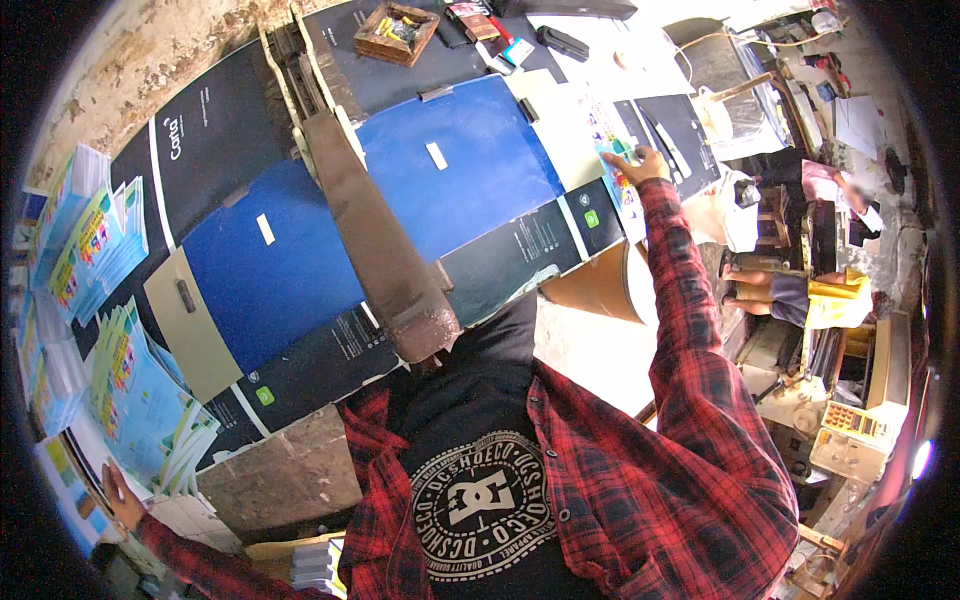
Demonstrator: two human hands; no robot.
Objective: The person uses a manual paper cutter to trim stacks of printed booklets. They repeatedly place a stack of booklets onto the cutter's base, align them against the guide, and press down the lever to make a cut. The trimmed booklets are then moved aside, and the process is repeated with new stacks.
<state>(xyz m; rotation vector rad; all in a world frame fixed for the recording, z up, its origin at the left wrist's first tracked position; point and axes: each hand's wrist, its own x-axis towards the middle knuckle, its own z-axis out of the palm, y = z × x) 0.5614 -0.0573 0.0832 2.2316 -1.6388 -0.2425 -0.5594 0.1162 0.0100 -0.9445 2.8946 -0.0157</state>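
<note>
My left hand [122, 497] reaches out at the lower left, its fingers stretched beside the stacked printed booklets [150, 400]. It touches the edge of the pile and grips nothing that I can make out. On the right side of the table my right hand [640, 166] lies over a colourful printed booklet [625, 200]. Its thumb and forefinger are apart, and the other fingers are partly curled. Between my arms is a long brown bar [370, 220], running across blue sheets [450, 165] on the dark table boards [215, 125].
More booklet stacks [85, 235] stand at the far left. A wooden tray [396, 34] with small items sits at the back, near a dark pouch [563, 42]. A white plastic bag [735, 210] is beyond my right hand. A person in yellow [838, 298] stands farther right.
</note>
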